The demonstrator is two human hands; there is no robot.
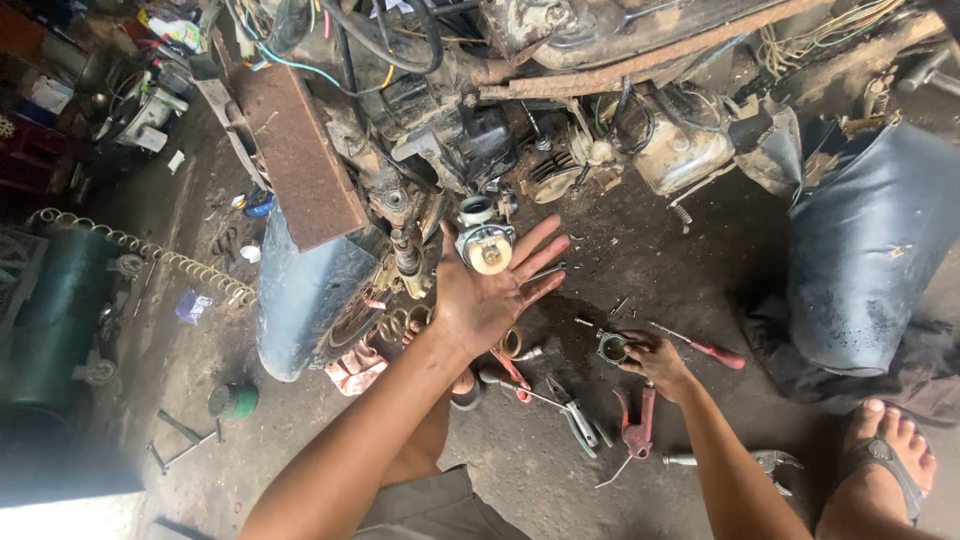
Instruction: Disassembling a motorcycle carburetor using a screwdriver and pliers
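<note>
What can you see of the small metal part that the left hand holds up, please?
The small metal part looks like a carburettor body: grey cast metal, dirty, with a round pale disc facing the camera and a brass-coloured centre. A short open tube rises at its top. It rests on the fingers of the left hand, whose palm is open and fingers spread, so it is not clenched. It is held above the oily floor, just in front of the motorcycle engine. Its back side is hidden.

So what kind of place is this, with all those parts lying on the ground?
Most likely a small motorbike repair workshop: a stripped engine with loose wiring, pliers and a screwdriver on the oily floor, and a carburettor in the left hand.
</note>
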